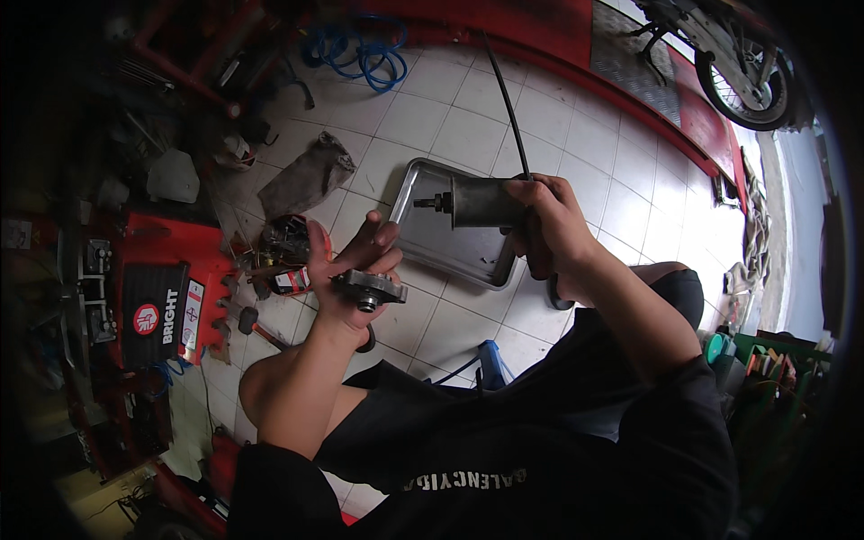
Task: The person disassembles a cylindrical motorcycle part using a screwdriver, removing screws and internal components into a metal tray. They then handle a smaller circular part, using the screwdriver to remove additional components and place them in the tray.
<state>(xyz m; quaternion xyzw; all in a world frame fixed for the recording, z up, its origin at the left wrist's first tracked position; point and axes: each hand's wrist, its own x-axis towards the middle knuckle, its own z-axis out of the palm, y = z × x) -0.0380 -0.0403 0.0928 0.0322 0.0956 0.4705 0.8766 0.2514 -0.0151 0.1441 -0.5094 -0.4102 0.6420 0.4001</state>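
Note:
In my right hand (553, 225) I grip a dull grey metal cylinder (486, 202), which looks like a small motor housing. A threaded terminal bolt with nuts (434, 203) sticks out of its side toward the left. A long thin dark rod (507, 99) rises from the same hand, its lower end hidden by my fingers. My left hand (346, 274) is turned palm up with several fingers raised. It holds a round metal end cover (369, 286) with a short round boss on its underside. The two parts are apart, above a shallow metal tray (450, 266).
A grey rag (309, 173) and coiled blue hose (360, 56) lie on the tiled floor. At left are a red toolbox (202, 243) and a hammer (261, 329). A motorcycle wheel (742, 85) stands on a red platform (540, 31). A blue stool part (491, 364) is between my legs.

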